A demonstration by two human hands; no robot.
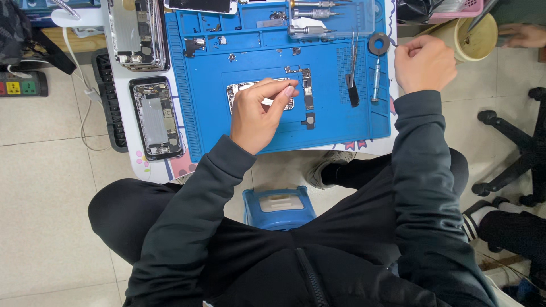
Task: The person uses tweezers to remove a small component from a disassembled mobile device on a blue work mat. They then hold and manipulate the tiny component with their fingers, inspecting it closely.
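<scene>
My left hand (259,113) hovers over an open silver phone shell (238,91) lying in the middle of the blue repair mat (205,74). Its thumb and forefinger are pinched together, and I cannot tell whether anything small sits between them. A narrow circuit board (307,91) lies just right of the fingertips. My right hand (424,62) is curled loosely closed beyond the mat's right edge, beside a dark ring (379,43) and a small screwdriver (375,79). Nothing shows in that hand.
Tweezers (354,57) lie on the mat; a clear tray (333,20) of screwdrivers sits at the back. An opened phone (156,116) and stacked shells (136,34) lie left. Another person's hand (520,35) is by a beige cup (475,37). A blue stool (278,207) stands between my knees.
</scene>
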